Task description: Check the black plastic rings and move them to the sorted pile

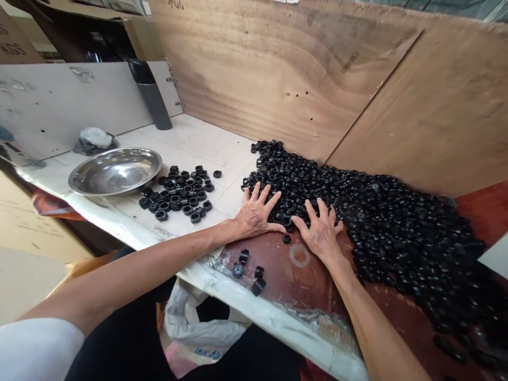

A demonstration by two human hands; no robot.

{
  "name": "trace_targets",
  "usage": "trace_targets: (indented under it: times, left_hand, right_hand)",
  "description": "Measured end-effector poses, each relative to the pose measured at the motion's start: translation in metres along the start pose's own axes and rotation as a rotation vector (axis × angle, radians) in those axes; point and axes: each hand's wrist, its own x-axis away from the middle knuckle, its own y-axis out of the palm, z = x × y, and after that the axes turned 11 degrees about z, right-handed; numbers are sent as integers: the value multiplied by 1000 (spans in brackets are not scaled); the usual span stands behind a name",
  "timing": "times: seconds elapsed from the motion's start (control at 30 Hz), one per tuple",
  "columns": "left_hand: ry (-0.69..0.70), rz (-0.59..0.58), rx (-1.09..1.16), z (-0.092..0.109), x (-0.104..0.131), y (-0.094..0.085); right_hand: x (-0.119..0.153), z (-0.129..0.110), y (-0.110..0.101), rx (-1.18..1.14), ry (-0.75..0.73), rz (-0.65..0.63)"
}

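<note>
My left hand (256,212) lies with its fingers spread against the left edge of a large heap of small black plastic caps (381,222). Beside it my right hand (321,231) also has its fingers apart, and its tips touch the near side of the heap. One single black cap (286,239) sits between the two hands on the reddish-brown board. Nearer to me, several loose black caps (244,256) are scattered on that board. A smaller group of black ring-shaped caps (178,191) lies on the white surface, left of my left hand.
A shallow steel bowl (115,172) stands at the left, near a dark grey bottle (153,100) and a bagged white roll (95,138). A wooden panel (278,74) closes the back. Below the table edge (270,323) an open white sack (206,328) stands near my legs.
</note>
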Motion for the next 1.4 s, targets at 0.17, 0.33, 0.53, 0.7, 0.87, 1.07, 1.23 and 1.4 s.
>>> trace_targets:
  times: [0.17, 0.33, 0.53, 0.7, 0.87, 1.07, 1.23, 1.4]
  left_hand:
    - [70, 178, 162, -6, 18, -30]
    - [-60, 177, 451, -11, 51, -79]
    - [-256, -29, 554, -9, 54, -87]
    - [-118, -34, 353, 0, 36, -61]
    - [-47, -5, 194, 5, 32, -38]
    - [76, 32, 110, -1, 38, -33]
    - [137, 54, 158, -2, 35, -38]
    - [176, 49, 362, 5, 34, -42]
  right_hand:
    - [2, -9, -36, -495, -83, 163]
    - [18, -47, -67, -747, -354, -189]
    - [39, -77, -57, -782, -494, -549]
    - [35, -58, -48, -649, -379, -416]
    - [24, -38, -39, -589, -200, -294]
    - [20, -35, -32, -780, 82, -298]
    - [19, -38, -32, -1088, 466, -392]
    - [19, -49, -36, -1194, 338, -172]
